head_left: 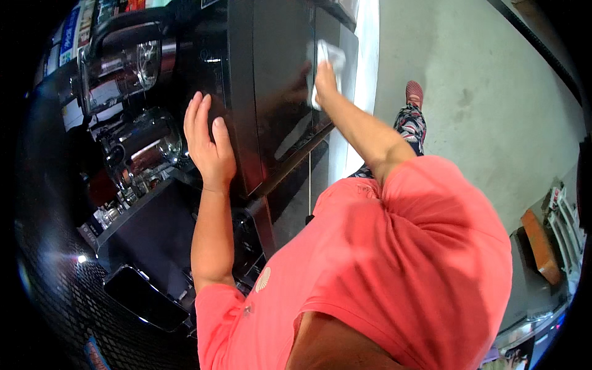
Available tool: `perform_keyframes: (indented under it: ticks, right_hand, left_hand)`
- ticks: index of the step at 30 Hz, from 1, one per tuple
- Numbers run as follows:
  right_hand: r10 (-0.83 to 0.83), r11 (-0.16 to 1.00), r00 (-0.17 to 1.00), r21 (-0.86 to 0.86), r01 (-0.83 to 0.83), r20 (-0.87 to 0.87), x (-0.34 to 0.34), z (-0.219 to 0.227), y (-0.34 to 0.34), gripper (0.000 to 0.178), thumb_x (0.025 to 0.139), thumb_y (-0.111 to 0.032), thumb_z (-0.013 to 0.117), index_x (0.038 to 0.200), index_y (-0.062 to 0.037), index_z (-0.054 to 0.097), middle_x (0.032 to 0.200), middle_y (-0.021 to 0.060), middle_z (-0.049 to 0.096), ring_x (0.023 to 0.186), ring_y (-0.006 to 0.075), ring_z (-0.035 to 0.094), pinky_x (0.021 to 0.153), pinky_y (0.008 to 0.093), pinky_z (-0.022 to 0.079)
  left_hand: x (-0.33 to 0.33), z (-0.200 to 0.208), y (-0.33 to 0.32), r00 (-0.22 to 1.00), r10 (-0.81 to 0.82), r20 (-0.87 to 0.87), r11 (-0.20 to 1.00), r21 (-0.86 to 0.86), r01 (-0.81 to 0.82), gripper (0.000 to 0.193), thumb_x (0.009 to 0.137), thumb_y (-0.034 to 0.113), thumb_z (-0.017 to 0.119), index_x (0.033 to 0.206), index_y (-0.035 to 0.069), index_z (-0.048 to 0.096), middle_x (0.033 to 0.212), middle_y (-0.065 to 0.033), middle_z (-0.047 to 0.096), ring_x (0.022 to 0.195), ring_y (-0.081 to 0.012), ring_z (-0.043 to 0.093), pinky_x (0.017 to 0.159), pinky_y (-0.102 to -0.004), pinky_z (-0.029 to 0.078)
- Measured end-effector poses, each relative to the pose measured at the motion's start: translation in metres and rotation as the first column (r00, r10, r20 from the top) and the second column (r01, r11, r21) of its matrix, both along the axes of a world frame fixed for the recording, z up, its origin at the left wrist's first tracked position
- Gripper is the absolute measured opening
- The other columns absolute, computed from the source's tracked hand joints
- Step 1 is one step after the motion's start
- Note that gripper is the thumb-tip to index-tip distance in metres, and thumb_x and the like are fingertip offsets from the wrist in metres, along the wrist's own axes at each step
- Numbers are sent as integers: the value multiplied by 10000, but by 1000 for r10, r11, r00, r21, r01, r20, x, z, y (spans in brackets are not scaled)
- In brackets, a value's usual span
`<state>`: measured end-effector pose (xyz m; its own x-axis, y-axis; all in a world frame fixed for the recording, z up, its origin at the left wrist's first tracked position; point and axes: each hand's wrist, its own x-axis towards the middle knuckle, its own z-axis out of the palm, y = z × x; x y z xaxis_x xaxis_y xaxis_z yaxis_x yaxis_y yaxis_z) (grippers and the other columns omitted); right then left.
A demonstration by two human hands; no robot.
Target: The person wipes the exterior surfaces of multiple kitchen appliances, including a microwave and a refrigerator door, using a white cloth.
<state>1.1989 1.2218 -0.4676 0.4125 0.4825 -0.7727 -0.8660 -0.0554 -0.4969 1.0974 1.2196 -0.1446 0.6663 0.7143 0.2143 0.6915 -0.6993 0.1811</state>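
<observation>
A glossy black panel [283,92] of a large dark box-shaped unit lies in front of me. My right hand [325,83] is closed around a crumpled white cloth [333,57], which rests against the panel near its right edge. On the dark face to the left, my left hand [209,145] is laid out with its fingers stretched and its thumb apart. It holds nothing. The surface under its palm is hard to make out in the shadow.
Left of my left hand are clear glass jugs [151,132] with dark handles. A dark flat device like a phone [147,297] lies lower left. A white strip [369,68] borders the unit beside the grey floor [468,80]. An orange block [541,246] stands at far right.
</observation>
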Motion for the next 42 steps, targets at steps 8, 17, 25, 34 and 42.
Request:
perform_keyframes:
  ticks: [8,17,25,34,42]
  right_hand:
    - [-222,898,328,323,-297,918,-22,163,-52,413,844,-103,539,1250,-50,483,1290,274,415,1217,439,380,1044,473,292]
    - [-285,722,40,242,-649,958,-42,117,-91,443,780,-290,617,1218,-233,571,1255,145,485,1222,364,402,1029,557,279]
    - [-87,990,478,131,-60,874,63,31,64,630,885,-407,494,1329,25,379,1265,243,473,1215,398,410,1032,433,319]
    - [130,981,947,-101,-167,-295,-101,-105,-81,539,952,-343,296,1398,-41,277,1394,211,367,1238,359,418,1024,518,332]
    - [87,986,970,-161,-51,227,65,-50,59,434,935,-342,394,1162,5,520,1197,249,541,1135,377,495,927,435,396]
  left_hand:
    - [-4,-2,1,999,-21,39,1000,5,21,360,892,162,481,1213,19,558,1319,-156,496,1221,-322,457,1037,-396,340]
    - [-7,-4,2,998,-26,52,1000,-5,26,350,906,153,480,1226,27,550,1320,-153,497,1226,-314,455,1036,-386,335]
    - [1,-6,5,999,-39,-1,999,-6,39,378,929,136,431,1271,-7,502,1358,-169,458,1271,-294,417,1068,-367,289]
    - [-12,-3,5,1000,3,0,1000,-26,-3,403,947,210,431,1271,-22,494,1369,-183,446,1271,-307,416,1070,-380,282]
    - [-9,-2,8,1000,-12,8,999,-52,13,396,941,215,462,1253,-24,509,1354,-189,460,1251,-314,436,1055,-383,303]
